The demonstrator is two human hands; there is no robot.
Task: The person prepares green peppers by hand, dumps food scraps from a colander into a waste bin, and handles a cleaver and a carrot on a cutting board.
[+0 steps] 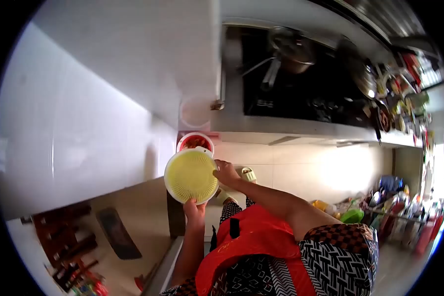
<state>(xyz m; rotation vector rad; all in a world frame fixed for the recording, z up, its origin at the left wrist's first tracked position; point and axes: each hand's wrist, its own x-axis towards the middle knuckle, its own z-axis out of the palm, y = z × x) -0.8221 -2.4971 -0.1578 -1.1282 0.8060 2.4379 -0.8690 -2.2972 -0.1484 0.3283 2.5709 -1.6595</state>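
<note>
Left hand (195, 209) nearest: thumb over the near rim of the yellow colander (191, 173), its fingers mostly hidden below. Colander is ahead of those fingers, round, no long axis, handle tab on the far side. Right hand (226, 173) closed on the right rim, colander to the left of its fingers; finger wrap underneath, can't tell. Both hands touch it. White-rimmed red bin (196, 134) just beyond both hands' fingers, partly covered by colander in view.

Left hand (195, 211) gripping the near rim of a round yellow basket (191, 172), right hand (226, 172) on its right edge, white-rimmed bin (196, 133) ahead of both hands, pale slipper (249, 174) right of the right hand, pot (297, 60) on a black stove (291, 101) farther ahead
</note>
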